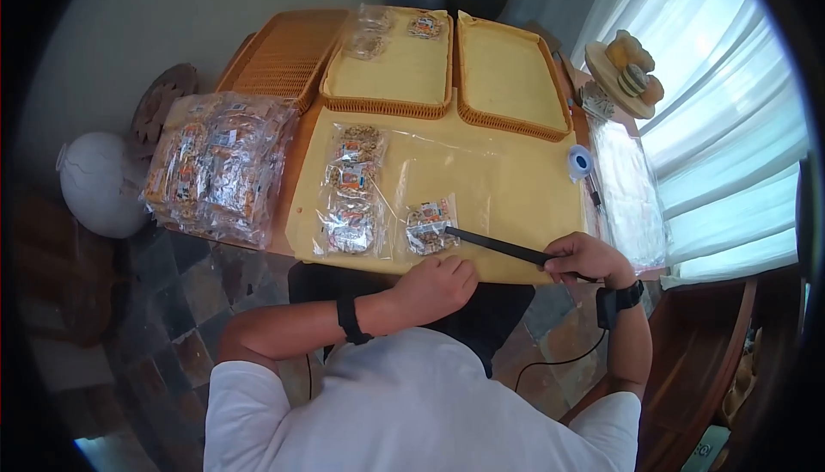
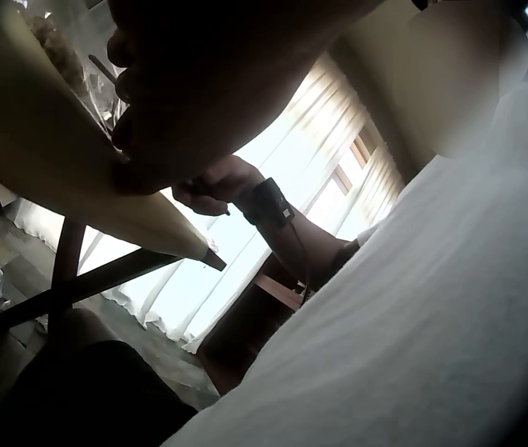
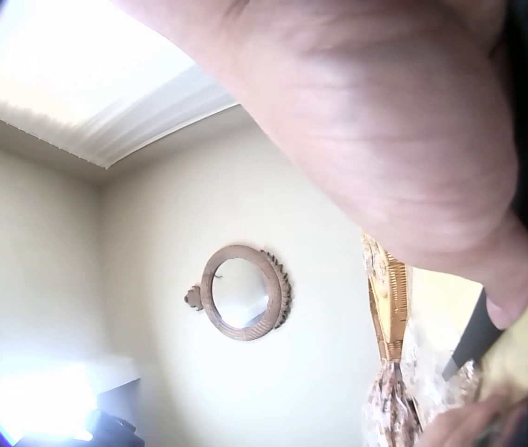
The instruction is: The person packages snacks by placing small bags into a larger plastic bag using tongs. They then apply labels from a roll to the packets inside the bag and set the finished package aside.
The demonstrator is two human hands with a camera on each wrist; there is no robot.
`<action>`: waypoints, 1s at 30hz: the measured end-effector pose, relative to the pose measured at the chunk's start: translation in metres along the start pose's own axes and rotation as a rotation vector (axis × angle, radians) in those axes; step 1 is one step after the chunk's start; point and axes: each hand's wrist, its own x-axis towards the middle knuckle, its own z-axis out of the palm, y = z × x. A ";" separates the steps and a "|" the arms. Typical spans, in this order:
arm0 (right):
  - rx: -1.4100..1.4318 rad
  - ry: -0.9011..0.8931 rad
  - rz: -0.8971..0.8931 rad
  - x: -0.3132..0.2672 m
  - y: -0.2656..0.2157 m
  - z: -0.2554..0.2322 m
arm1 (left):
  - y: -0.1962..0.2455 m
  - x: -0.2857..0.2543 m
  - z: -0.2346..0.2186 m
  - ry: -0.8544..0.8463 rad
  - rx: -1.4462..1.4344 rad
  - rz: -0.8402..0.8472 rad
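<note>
My right hand (image 1: 588, 257) grips one end of a long, flat black tool (image 1: 498, 245) at the front right of the table. The tool's far tip lies over a clear packet of nutty clusters (image 1: 431, 224) inside a larger clear bag (image 1: 443, 167). At the table's front edge, just below that packet, my left hand (image 1: 434, 287) rests with loosely bent fingers and nothing visible in it; its fingertips are partly hidden. To its left lies a filled clear bag (image 1: 351, 188) with several labelled packets in a column.
A big pile of filled bags (image 1: 219, 167) occupies the table's left end. Along the back stand a wicker tray (image 1: 288, 51), a lined tray (image 1: 387, 104) with a few packets, and another lined tray (image 1: 516, 59). A tape roll (image 1: 580, 162) and flat plastic bags (image 1: 632, 188) lie at right.
</note>
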 end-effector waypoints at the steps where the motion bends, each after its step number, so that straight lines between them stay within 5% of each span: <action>1: -0.022 -0.004 -0.002 0.001 0.000 0.000 | 0.002 0.000 0.003 0.012 0.009 -0.016; 11: 0.214 -0.143 -0.056 0.013 0.020 0.008 | 0.007 0.005 0.006 0.150 0.049 -0.106; 15: 0.287 -0.135 -0.035 0.011 0.019 0.006 | 0.008 -0.001 0.005 0.036 0.076 -0.073; 30: 0.311 -0.094 -0.015 -0.006 0.013 -0.001 | 0.015 0.012 0.003 0.188 -0.059 -0.050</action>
